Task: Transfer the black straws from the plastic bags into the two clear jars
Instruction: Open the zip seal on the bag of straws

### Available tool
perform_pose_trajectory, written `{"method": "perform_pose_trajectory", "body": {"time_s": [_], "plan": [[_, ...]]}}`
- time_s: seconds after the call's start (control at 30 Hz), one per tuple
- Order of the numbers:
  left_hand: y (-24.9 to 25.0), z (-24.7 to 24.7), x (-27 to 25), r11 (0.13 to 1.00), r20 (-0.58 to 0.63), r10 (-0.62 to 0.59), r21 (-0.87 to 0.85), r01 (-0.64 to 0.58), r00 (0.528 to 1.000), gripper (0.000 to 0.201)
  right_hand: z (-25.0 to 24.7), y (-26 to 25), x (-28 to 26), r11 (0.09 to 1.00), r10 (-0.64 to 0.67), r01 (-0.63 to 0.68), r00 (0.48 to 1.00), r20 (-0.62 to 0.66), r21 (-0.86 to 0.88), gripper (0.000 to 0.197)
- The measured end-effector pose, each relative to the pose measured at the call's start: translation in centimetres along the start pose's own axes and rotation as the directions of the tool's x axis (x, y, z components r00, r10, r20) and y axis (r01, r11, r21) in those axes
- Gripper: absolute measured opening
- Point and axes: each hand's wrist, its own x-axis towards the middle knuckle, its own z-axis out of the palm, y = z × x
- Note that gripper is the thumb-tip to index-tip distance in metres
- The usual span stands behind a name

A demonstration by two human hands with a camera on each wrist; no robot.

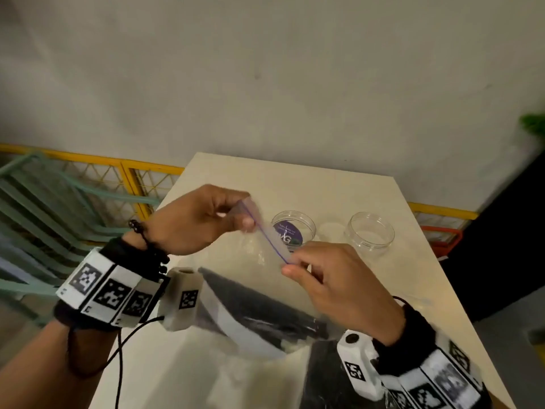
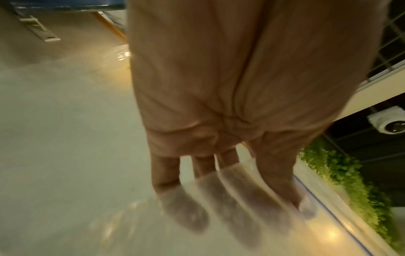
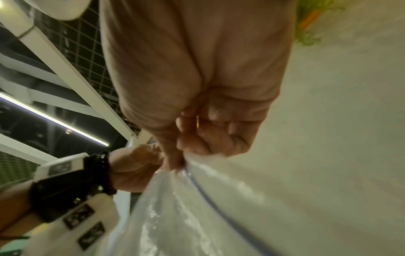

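A clear plastic zip bag (image 1: 265, 261) with a blue seal line hangs above the table, lifted by both hands. A bundle of black straws (image 1: 265, 305) lies in its lower part. My left hand (image 1: 236, 215) pinches the far end of the seal strip. My right hand (image 1: 290, 265) pinches the near end. In the left wrist view my fingers (image 2: 184, 213) show through the bag film (image 2: 306, 230). The right wrist view shows thumb and finger (image 3: 175, 159) pinching the bag (image 3: 197, 207). Two clear open jars stand beyond the bag: one (image 1: 295, 228) with a purple label, one (image 1: 371, 233) to its right.
The beige table (image 1: 339, 190) ends near a grey wall. More black straws in plastic (image 1: 324, 376) lie at the table's near edge. A yellow mesh railing (image 1: 118, 175) and green stairs are at the left, a dark panel (image 1: 507, 231) at the right.
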Motion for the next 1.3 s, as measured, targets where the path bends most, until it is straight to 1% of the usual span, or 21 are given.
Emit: {"method": "perform_pose_trajectory", "body": {"time_s": [0.03, 0.07, 0.1, 0.13, 0.17, 0.2, 0.23, 0.3, 0.33, 0.47, 0.57, 0.67, 0.73, 0.8, 0.93, 1.0, 1.1, 1.13, 1.17, 1.23, 1.3], "plan": [[0.7, -0.1, 0.2, 1.0, -0.104, 0.012, 0.011, -0.011, 0.995, 0.005, -0.7, -0.3, 0.1, 0.998, -0.014, 0.017, 0.998, -0.057, 0.056, 0.027], [1.3, 0.0, 0.2, 0.999, -0.258, 0.01, 0.051, 0.003, 0.966, 0.005, -1.3, -0.5, -0.1, 0.991, -0.01, 0.023, 0.995, -0.101, 0.128, 0.023], [1.8, 0.4, 0.0, 0.992, -0.434, 0.015, 0.116, 0.04, 0.901, 0.013, -1.8, -0.6, -0.2, 0.976, 0.009, 0.018, 0.993, -0.122, 0.216, 0.019], [2.3, 1.0, -0.5, 0.978, -0.589, 0.032, 0.184, 0.096, 0.808, 0.021, -2.0, -0.6, -0.4, 0.957, 0.04, -0.005, 0.993, -0.115, 0.291, 0.016], [2.7, 1.8, -1.1, 0.966, -0.683, 0.039, 0.212, 0.146, 0.729, 0.028, -2.0, -0.6, -0.5, 0.941, 0.057, -0.021, 0.994, -0.096, 0.338, 0.013], [3.0, 3.0, -1.7, 0.966, -0.702, 0.004, 0.187, 0.178, 0.712, 0.037, -1.6, -0.4, -0.6, 0.932, 0.07, -0.038, 0.995, -0.075, 0.361, 0.011], [3.0, 4.3, -2.2, 0.971, -0.652, -0.081, 0.119, 0.207, 0.754, 0.047, -1.0, -0.3, -0.7, 0.927, 0.082, -0.058, 0.996, -0.048, 0.369, 0.008], [2.8, 7.1, -2.6, 0.957, -0.428, -0.286, -0.091, 0.274, 0.857, 0.057, 0.3, 0.0, -0.7, 0.94, 0.102, -0.105, 0.994, 0.026, 0.324, 0.005], [2.4, 8.2, -2.7, 0.935, -0.345, -0.351, -0.181, 0.305, 0.871, 0.053, 0.9, 0.1, -0.7, 0.948, 0.1, -0.116, 0.993, 0.068, 0.296, 0.006], [0.7, 9.6, -2.0, 0.831, -0.31, -0.505, -0.429, 0.355, 0.806, 0.022, 2.1, 0.5, -0.4, 0.955, 0.116, -0.155, 0.98, 0.164, 0.252, 0.016], [0.3, 9.5, -1.9, 0.751, -0.26, -0.565, -0.554, 0.359, 0.783, 0.028, 2.2, 0.3, -0.2, 0.951, 0.099, -0.154, 0.973, 0.207, 0.268, 0.016], [-0.1, 9.7, -1.8, 0.737, -0.244, -0.589, -0.553, 0.388, 0.77, 0.028, 2.5, 0.2, -0.1, 0.952, 0.082, -0.136, 0.976, 0.199, 0.273, 0.012], [-0.5, 9.8, -1.7, 0.771, -0.276, -0.579, -0.491, 0.406, 0.767, 0.017, 2.7, 0.3, -0.2, 0.958, 0.062, -0.116, 0.977, 0.206, 0.261, 0.012], [-0.8, 9.5, -1.8, 0.814, -0.337, -0.551, -0.419, 0.402, 0.764, 0.018, 2.8, 0.4, -0.4, 0.972, 0.067, -0.109, 0.978, 0.199, 0.209, 0.014], [0.4, 7.6, -2.3, 0.864, -0.449, -0.472, -0.404, 0.299, 0.758, 0.023, 1.1, -0.3, -0.9, 0.977, 0.095, -0.138, 0.963, 0.252, 0.162, 0.031], [1.5, 6.1, -2.3, 0.875, -0.513, -0.438, -0.433, 0.218, 0.738, 0.022, -0.4, -1.0, -1.3, 0.971, 0.074, -0.159, 0.911, 0.405, 0.181, 0.041], [2.1, 4.4, -2.6, 0.901, -0.594, -0.384, -0.407, 0.148, 0.707, 0.022, -2.3, -1.6, -2.0, 0.995, 0.001, -0.068, 0.739, 0.673, 0.073, 0.044], [2.0, 4.2, -2.6, 0.898, -0.585, -0.388, -0.414, 0.149, 0.712, 0.022, -2.6, -1.6, -2.0, 0.996, 0.005, -0.066, 0.733, 0.68, 0.063, 0.042], [1.8, 4.4, -2.7, 0.886, -0.555, -0.404, -0.434, 0.161, 0.728, 0.022, -2.6, -1.6, -1.7, 0.992, 0.021, -0.094, 0.776, 0.631, 0.083, 0.038], [1.5, 5.5, -2.7, 0.85, -0.446, -0.442, -0.485, 0.205, 0.778, 0.018, -1.9, -1.5, -0.9, 0.962, 0.06, -0.158, 0.918, 0.392, 0.223, 0.027], [1.2, 7.2, -2.6, 0.836, -0.338, -0.442, -0.491, 0.245, 0.831, 0.014, -0.4, -1.1, 0.6, 0.933, 0.097, -0.151, 0.98, 0.176, 0.326, 0.024]]}}
